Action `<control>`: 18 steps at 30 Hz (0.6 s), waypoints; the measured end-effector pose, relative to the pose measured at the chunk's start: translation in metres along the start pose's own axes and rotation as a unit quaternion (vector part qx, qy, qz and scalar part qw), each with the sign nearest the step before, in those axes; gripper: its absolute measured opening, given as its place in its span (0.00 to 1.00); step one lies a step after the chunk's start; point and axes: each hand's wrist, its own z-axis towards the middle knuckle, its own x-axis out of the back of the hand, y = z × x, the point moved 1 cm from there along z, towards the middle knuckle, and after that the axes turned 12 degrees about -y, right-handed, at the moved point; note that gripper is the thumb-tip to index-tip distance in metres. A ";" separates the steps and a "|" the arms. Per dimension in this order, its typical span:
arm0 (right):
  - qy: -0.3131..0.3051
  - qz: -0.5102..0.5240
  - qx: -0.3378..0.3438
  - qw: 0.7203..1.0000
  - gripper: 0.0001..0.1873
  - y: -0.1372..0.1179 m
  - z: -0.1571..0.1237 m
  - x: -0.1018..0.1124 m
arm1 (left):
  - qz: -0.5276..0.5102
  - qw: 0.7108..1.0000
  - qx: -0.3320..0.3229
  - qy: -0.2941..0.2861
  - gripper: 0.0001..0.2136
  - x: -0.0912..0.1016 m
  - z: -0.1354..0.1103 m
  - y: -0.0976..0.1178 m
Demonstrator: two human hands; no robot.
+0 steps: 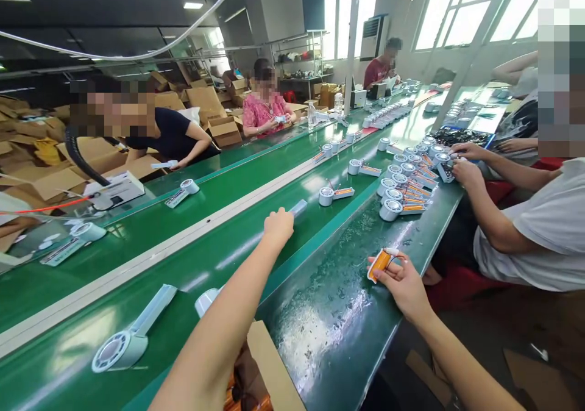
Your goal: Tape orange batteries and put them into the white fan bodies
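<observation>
My left hand (278, 227) reaches out over the green conveyor belt (237, 240), its fingers closed around a pale-blue handheld fan (299, 208). Only the fan's handle end sticks out past the fingers; the rest is hidden. Nearer to me, above the dark work surface, my right hand (404, 283) grips an orange battery (382, 266) with white at its edge and end, between thumb and fingers. On the belt beyond my left hand lies a fan with an orange battery in its open handle (326, 196). Another fan (121, 347) lies at the lower left, and one more (206, 301) is partly behind my left forearm.
An open cardboard box (274, 374) holding orange batteries stands below my left arm. Several fans with exposed batteries (392, 208) crowd the work surface ahead. A co-worker (525, 216) sits at the right, hands on a fan. Others sit across the belt, near a white machine (119, 191).
</observation>
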 end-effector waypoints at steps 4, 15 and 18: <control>-0.028 -0.002 0.013 1.000 0.38 -0.009 0.018 -0.013 | 0.039 0.993 -0.109 -0.026 0.09 -0.017 -0.028 0.002; -0.243 -0.237 0.093 0.936 0.24 -0.016 0.107 -0.089 | 0.061 0.981 -0.156 -0.100 0.10 -0.027 -0.026 0.023; -0.279 -0.293 0.088 0.910 0.22 -0.010 0.110 -0.086 | 0.044 0.978 -0.162 -0.125 0.13 -0.021 -0.019 0.024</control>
